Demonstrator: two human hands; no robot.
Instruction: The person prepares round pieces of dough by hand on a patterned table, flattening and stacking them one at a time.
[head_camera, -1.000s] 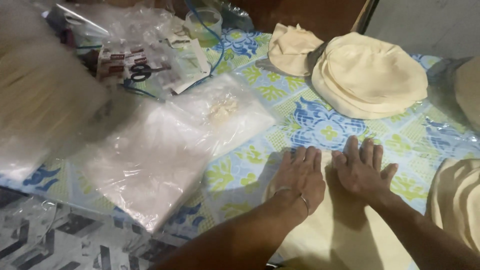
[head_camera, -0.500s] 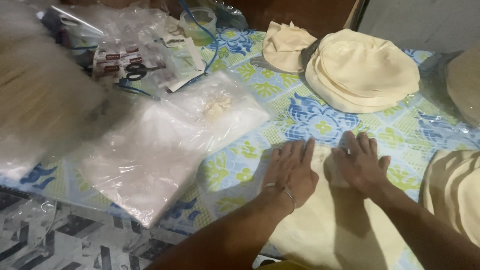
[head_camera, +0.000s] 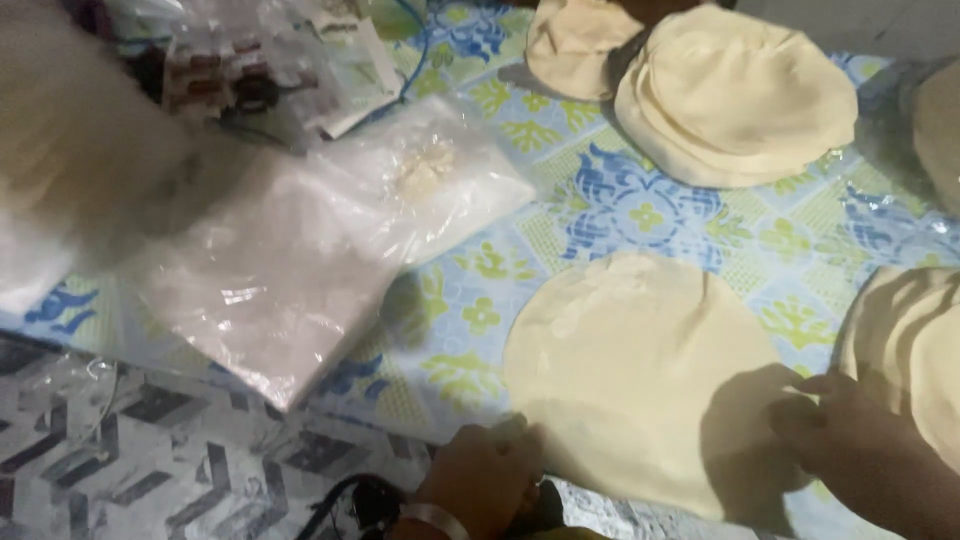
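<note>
My two hands have come off the top of the round, pale sheet of dough (head_camera: 640, 370) and now sit at its edges. A second ago both palms lay flat, side by side, pressing down on the middle of it; now the whole disc shows bare and smooth, lying flat on the blue, green and white patterned plastic tablecloth (head_camera: 640, 215). My left hand (head_camera: 480, 480) is at the lower left rim of the sheet, near the table's front edge, fingers curled loosely down; I cannot tell whether it grips the rim or only rests there. My right hand (head_camera: 850, 440) is at the right rim, fingertips bent toward the edge as if pinching or touching it, and it casts a dark shadow over that side of the sheet. Judging from this, the pressing looks finished and the sheet seems ready to be handled by its edge. Just beside my right hand lies another stack of pale dough rounds (head_camera: 915, 350), and at the far side of the cloth sits a taller pile of rounds (head_camera: 740, 100) with a folded piece (head_camera: 575, 45) beside it. To the left are clear plastic bags (head_camera: 300, 250), one with a small lump of dough inside, and more blurred packets beyond. A patterned floor (head_camera: 130, 440) shows below the table edge.
</note>
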